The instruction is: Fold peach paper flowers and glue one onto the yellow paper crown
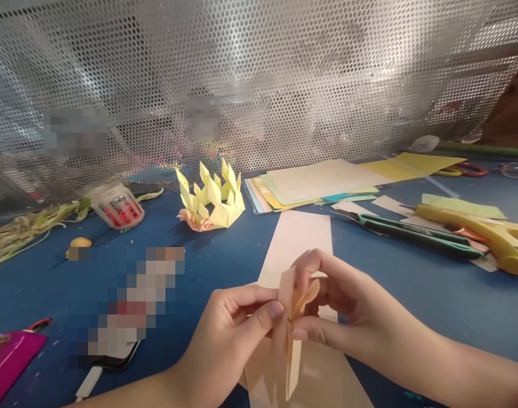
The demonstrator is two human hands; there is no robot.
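Between both hands is a folded piece of peach-coloured paper (293,362), held upright with a curled flap near its top. My left hand (237,326) pinches its left layer between thumb and fingers. On the other side, my right hand (335,294) grips the folded part, its thumb low and its fingers curled behind and above. Some of those fingertips are hidden by the paper. Beneath the hands lie pale paper sheets (301,238). Beyond them stands a yellow folded-paper crown (212,198) with pointed tips and a pinkish paper flower at its front.
A stack of coloured paper (318,181) lies at the back. On the right are a green-and-black utility knife (416,233) and a yellow glue gun (475,226). To the left are a clear tub (117,207), a phone (118,357) with a cable and a magenta object (12,362). Perforated metal (259,73) rises behind.
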